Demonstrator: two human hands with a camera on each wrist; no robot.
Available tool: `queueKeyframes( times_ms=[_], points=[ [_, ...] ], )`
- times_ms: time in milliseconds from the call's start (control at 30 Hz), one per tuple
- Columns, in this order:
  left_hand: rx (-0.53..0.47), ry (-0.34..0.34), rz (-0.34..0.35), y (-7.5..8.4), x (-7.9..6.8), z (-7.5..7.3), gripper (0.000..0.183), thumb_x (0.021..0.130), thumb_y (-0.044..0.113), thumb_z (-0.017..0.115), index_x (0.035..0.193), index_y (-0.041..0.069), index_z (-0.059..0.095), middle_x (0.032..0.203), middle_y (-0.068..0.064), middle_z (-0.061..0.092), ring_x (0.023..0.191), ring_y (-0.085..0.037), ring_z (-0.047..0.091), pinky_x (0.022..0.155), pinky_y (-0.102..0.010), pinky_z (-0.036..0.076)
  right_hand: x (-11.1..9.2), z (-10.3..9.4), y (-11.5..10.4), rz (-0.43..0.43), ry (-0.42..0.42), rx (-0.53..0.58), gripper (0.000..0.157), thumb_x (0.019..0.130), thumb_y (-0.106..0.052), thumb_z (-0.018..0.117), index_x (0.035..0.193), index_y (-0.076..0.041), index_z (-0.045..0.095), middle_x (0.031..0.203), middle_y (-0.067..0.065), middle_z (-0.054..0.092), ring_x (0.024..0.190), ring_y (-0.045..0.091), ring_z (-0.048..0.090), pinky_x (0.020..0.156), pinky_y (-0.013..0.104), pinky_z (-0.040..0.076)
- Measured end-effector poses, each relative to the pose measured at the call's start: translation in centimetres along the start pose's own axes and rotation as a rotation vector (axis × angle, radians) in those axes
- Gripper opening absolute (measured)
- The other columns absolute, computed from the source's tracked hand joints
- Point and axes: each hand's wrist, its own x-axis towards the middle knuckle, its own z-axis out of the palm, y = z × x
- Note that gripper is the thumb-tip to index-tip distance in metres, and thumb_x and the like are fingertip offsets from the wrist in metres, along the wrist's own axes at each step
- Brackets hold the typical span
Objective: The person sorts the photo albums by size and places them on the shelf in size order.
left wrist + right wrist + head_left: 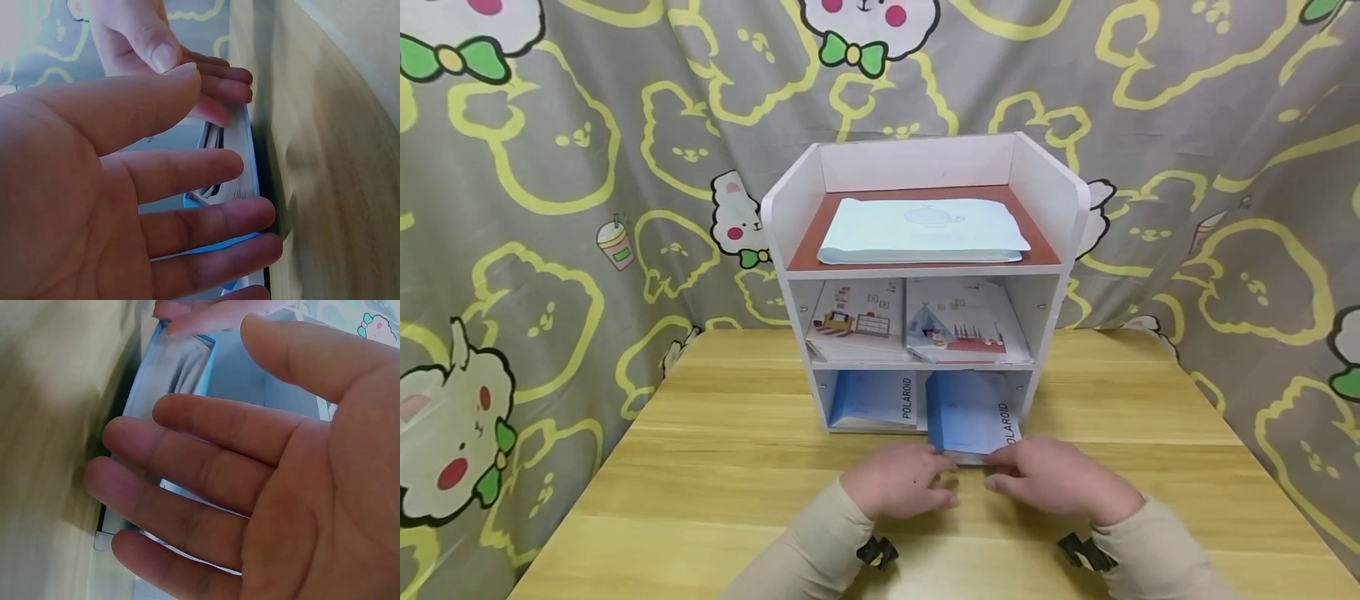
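A blue-and-white album marked POLAROID (pixel 972 417) lies flat on the right of the bottom shelf, its front end jutting past the shelf edge. At its front left corner is my left hand (pixel 904 481), fingers extended. My right hand (pixel 1060 477) has its fingertips right at the front right corner, fingers also fairly straight. In the left wrist view, spread fingers (pixel 206 222) stand in front of the album's page edges (pixel 237 159). The right wrist view likewise has straight fingers (pixel 181 456) across the album's end (pixel 150 381). A second POLAROID album (pixel 872 398) lies to the left.
The white three-tier shelf (pixel 1052 333) stands on a wooden table (pixel 715 467). Two illustrated books (pixel 859 321) lie side by side on its middle level. On top lies a pale whale-print packet (pixel 925 229). A patterned curtain (pixel 625 150) hangs behind and at both sides.
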Motion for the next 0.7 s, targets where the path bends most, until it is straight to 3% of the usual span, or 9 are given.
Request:
queueKeyframes(
  times_ms=[367,600,700],
  points=[
    [0.001,0.024,-0.008,-0.29,0.35,0.39,0.055,0.097,0.053,0.060,0.140,0.018,0.061,0.142,0.002,0.058,0.137,-0.025,0.048,0.113,-0.042,0.038,0.40,0.42,0.07,0.038,0.034,-0.029,0.036,0.096,-0.043,0.067,0.116,-0.013,0.075,0.097,-0.005,0.073,0.082,0.011,0.065,0.076,0.044,0.056],
    [0.013,0.031,-0.008,-0.73,0.71,0.40,0.055,0.097,0.054,0.061,0.139,0.018,0.062,0.142,-0.001,0.059,0.133,-0.023,0.052,0.110,-0.040,0.041,0.68,0.81,0.50,0.057,0.053,-0.050,0.040,0.096,-0.041,0.068,0.120,-0.010,0.073,0.101,0.001,0.074,0.086,0.018,0.068,0.078,0.046,0.056],
    [0.010,0.030,-0.001,-0.86,0.78,0.57,0.053,0.098,0.054,0.059,0.136,0.018,0.065,0.138,0.000,0.061,0.130,-0.022,0.054,0.109,-0.039,0.042,0.68,0.96,0.61,0.055,0.058,-0.054,0.038,0.096,-0.041,0.068,0.119,-0.011,0.073,0.097,-0.002,0.072,0.083,0.015,0.066,0.075,0.045,0.056]
  ],
)
